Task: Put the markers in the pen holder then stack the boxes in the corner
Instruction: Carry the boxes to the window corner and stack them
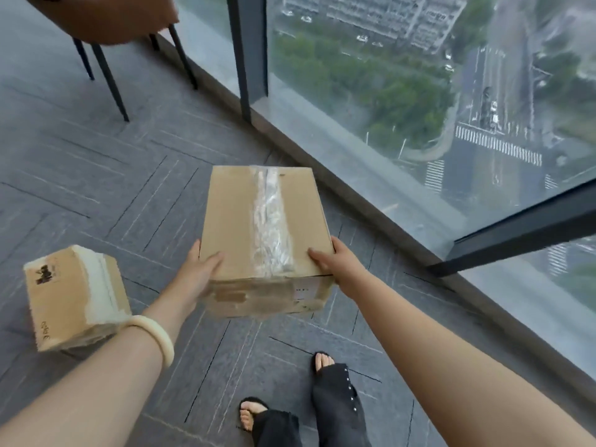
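Observation:
A large cardboard box [238, 221] with a clear tape strip down its top is held between both hands above the grey floor. My left hand [198, 272] grips its near left corner, thumb on top. My right hand [338, 262] grips its near right corner, thumb on the top too. A smaller cardboard box [71, 295] with torn white tape sits on the floor at the left, beside my left forearm. No markers or pen holder are in view.
A floor-to-ceiling glass wall [419, 91] with dark frames runs along the right. A brown chair [106, 24] on thin black legs stands at the back left. My feet [290, 411] are on the carpet tiles below the box.

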